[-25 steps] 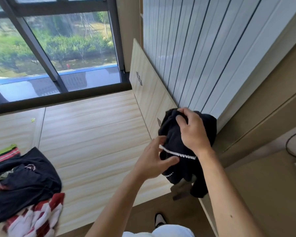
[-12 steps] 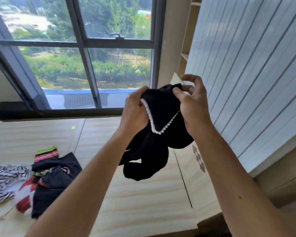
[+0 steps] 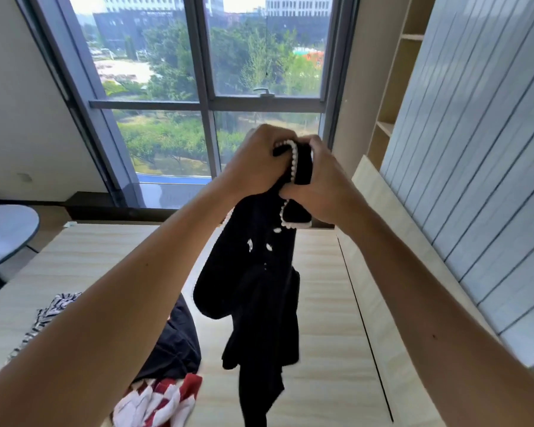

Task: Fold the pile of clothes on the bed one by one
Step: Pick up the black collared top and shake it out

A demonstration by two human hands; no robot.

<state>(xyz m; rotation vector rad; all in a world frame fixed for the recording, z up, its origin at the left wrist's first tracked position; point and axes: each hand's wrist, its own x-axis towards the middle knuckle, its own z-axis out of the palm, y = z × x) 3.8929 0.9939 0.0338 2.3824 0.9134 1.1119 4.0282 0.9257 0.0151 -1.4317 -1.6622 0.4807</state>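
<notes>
Left grip (image 3: 258,163) and right grip (image 3: 326,188) clutch the black garment (image 3: 259,288) by its trimmed edge. It hangs over the bed (image 3: 321,303), beside the pile (image 3: 170,349)

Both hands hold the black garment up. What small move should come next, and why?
Probably spread the hands apart: the left hand and right hand grip the black garment close together, so it hangs bunched above the bed.

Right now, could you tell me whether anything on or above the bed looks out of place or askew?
Nothing looks damaged or spilled. The black garment hangs bunched and twisted from the left hand and right hand above the bed, and the pile lies jumbled at the bed's near left.
</notes>
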